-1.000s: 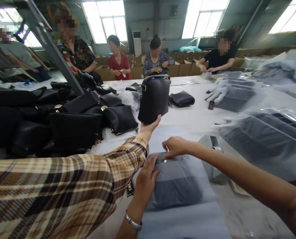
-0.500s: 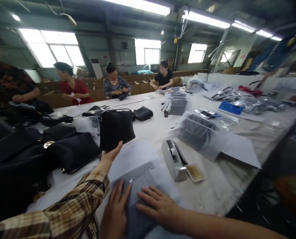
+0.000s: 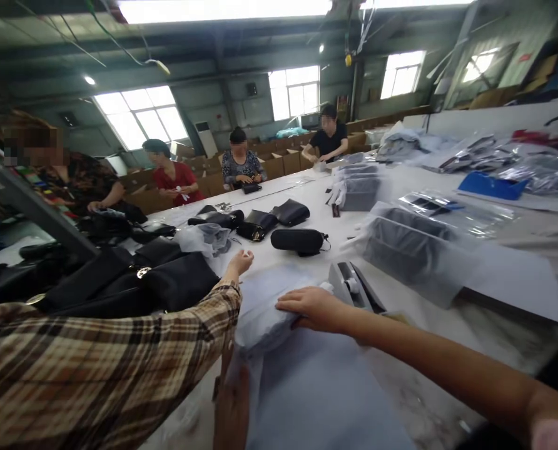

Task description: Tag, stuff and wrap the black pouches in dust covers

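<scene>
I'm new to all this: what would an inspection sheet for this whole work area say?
Surface: long table with a wrinkled, marked white covering.
Things in hand: whitish wrapped bundle beside a pale sheet.
Clutter: black bags, tape dispenser, plastic-wrapped packs, blue tray.
Hands: right hand on the bundle; left hand low beside it, partly hidden. A co-worker's plaid sleeve reaches in from the left.
Cables: overhead, one yellow-tipped cable; on the table, nothing seen.
Surroundings: people across the table, cardboard boxes, windows.

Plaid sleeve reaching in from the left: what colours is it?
The sleeve is brown, cream and black plaid, clearest in the current head view.
</scene>
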A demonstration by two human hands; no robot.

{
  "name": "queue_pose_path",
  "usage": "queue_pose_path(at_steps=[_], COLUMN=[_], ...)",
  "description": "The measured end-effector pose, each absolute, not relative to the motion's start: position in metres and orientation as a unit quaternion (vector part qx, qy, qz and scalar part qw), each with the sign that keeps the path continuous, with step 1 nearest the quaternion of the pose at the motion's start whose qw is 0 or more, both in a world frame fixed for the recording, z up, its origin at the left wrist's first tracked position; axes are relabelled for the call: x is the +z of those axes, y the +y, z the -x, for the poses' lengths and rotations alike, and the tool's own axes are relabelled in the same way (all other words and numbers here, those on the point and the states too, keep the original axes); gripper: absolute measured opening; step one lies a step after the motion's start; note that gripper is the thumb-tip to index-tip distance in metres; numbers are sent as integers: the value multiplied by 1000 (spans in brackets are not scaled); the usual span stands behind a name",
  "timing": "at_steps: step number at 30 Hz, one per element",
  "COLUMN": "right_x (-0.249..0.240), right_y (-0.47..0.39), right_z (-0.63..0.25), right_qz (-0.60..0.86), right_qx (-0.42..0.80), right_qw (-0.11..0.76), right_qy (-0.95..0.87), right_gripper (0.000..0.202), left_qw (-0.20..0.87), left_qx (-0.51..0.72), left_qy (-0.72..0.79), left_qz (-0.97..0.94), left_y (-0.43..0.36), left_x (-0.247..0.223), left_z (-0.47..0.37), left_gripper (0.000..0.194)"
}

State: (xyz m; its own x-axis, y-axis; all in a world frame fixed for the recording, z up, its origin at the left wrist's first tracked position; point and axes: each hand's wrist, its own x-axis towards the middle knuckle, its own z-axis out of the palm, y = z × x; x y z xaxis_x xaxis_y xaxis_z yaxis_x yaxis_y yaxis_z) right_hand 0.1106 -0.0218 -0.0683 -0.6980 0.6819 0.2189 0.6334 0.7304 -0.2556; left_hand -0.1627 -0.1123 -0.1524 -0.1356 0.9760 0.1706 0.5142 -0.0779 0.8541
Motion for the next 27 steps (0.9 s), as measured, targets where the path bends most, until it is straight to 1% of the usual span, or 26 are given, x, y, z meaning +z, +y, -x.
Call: queue_pose_path(at_steps=[2,4,6,8,10,12,15,17,20,24,27], right_x=[-68,-61,-46,-26,-3,15,28,26,8,-26,-46], right_y=[-23,-31,-43,-58,-73,-87,-100,-102,-95,-78,-73], right_z=[-110,-112,-122,-141,-170,-206,-265,-300,-341,-369,-374], right_qz=[351,349,358,386,443,532,672,744,806,813,821], right_qx=[50,7,-46,-92,-117,-133,-166,-166,-118,-36,-32], right_qw=[137,141,168,205,238,265,261,227,166,127,126], right_qy=[-925,-926,-917,-895,-856,-793,-673,-606,-555,-568,-556], right_gripper=[48,43,38,37,38,41,47,51,54,50,52], left_qw=[292,301,304,305,314,324,341,362,380,368,365], left_qx=[430,437,451,476,499,514,519,521,514,496,494], left_qy=[609,605,590,557,511,470,442,440,445,448,451], left_qz=[-599,-593,-597,-609,-625,-641,-647,-636,-627,-647,-648], left_y=[-108,-106,-106,-108,-109,-110,-110,-111,-111,-111,-111], left_x=[-152,-146,-134,-118,-103,-95,-95,-103,-115,-127,-134], left_z=[155,147,136,122,106,89,71,63,59,57,55], left_gripper=[54,56,57,59,61,60,56,52,48,43,39])
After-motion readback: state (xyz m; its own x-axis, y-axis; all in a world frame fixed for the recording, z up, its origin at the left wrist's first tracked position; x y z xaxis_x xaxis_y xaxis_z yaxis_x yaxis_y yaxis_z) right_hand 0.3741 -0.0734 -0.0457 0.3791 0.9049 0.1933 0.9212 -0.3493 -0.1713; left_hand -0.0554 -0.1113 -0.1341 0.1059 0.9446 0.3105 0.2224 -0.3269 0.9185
